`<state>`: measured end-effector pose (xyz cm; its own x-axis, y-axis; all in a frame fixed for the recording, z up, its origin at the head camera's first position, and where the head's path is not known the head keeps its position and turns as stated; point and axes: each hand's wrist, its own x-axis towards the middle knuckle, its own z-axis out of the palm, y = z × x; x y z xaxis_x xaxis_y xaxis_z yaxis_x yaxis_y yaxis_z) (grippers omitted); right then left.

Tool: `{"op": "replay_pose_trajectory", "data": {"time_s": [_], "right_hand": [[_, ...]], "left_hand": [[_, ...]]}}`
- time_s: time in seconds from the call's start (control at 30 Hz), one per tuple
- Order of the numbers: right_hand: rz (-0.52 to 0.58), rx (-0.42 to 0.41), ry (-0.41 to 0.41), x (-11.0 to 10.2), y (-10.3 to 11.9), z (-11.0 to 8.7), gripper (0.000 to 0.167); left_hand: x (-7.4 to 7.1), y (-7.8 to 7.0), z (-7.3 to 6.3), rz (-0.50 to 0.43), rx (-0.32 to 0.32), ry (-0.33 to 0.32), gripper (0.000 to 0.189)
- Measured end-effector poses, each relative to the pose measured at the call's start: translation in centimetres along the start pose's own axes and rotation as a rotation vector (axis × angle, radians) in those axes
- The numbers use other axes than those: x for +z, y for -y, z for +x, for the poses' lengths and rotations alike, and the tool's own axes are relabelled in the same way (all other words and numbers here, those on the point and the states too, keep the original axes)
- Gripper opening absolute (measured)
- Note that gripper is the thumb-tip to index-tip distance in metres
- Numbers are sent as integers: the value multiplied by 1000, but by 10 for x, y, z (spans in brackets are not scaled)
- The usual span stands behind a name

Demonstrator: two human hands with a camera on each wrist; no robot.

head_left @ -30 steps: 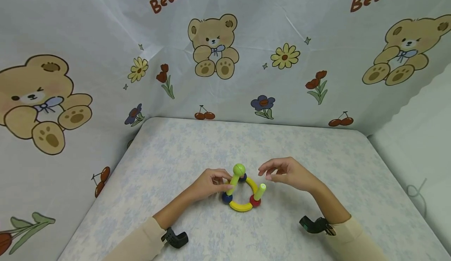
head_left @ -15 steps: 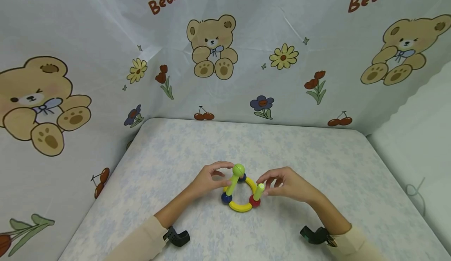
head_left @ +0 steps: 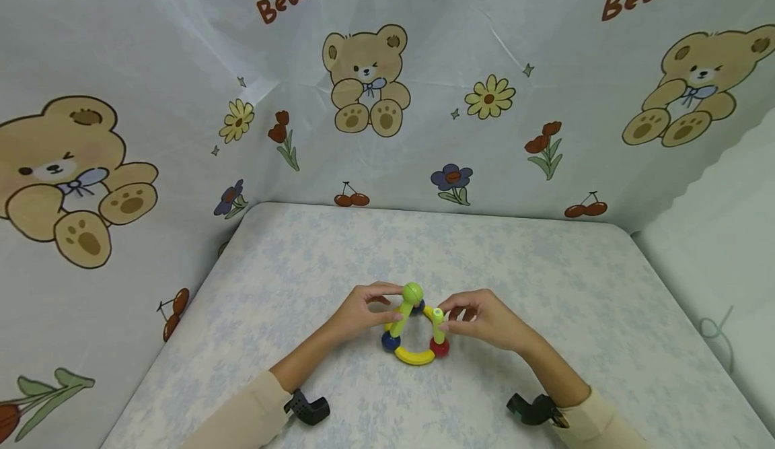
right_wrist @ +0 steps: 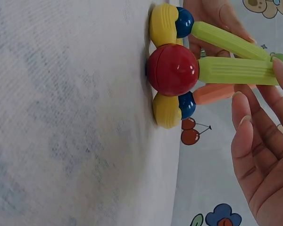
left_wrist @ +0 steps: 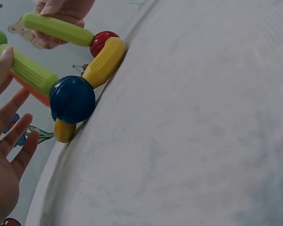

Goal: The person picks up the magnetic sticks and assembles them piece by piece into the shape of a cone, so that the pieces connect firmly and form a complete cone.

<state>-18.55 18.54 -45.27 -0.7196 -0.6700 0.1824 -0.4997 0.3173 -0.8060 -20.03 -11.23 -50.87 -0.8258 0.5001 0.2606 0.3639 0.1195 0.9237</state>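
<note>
A magnetic stick-and-ball toy stands on the table. Curved yellow pieces [head_left: 414,356] form its ring, joined by a red ball [head_left: 439,347] and blue balls [head_left: 391,340]. A green stick [left_wrist: 35,73] leans up from the left blue ball to a green ball [head_left: 413,293]. Behind it slopes an orange stick [right_wrist: 214,93]. My left hand [head_left: 361,311] pinches that green stick near its top, index fingertip at the green ball, other fingers spread. A second green stick [right_wrist: 238,70] rises from the red ball; my right hand [head_left: 484,318] pinches its upper end between thumb and fingers.
The toy stands mid-front on a pale blue patterned table [head_left: 315,254]. Behind and left hangs a white cloth [head_left: 424,5] printed with bears and flowers. A thin cord [head_left: 717,331] lies off the table's right side. Each wrist carries a black camera [head_left: 307,408].
My right hand has come down and left onto the second green stick, which now tilts inward toward the green ball. My left index finger has shifted up to the green ball.
</note>
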Motion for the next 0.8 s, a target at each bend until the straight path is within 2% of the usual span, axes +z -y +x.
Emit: {"op": "replay_pose_trajectory", "data": {"time_s": [0.17,0.53,0.8], "right_hand": [[1,22,3,2,1,2,17],[-65,34,-12,8,6,10,15],[-61,24,-17,10,3,12,13]], "left_hand": [[1,-1,0,4,20,21,45],[2,-4,2,16,16,6,44],[3,-4,1,29,40,27,43]]}}
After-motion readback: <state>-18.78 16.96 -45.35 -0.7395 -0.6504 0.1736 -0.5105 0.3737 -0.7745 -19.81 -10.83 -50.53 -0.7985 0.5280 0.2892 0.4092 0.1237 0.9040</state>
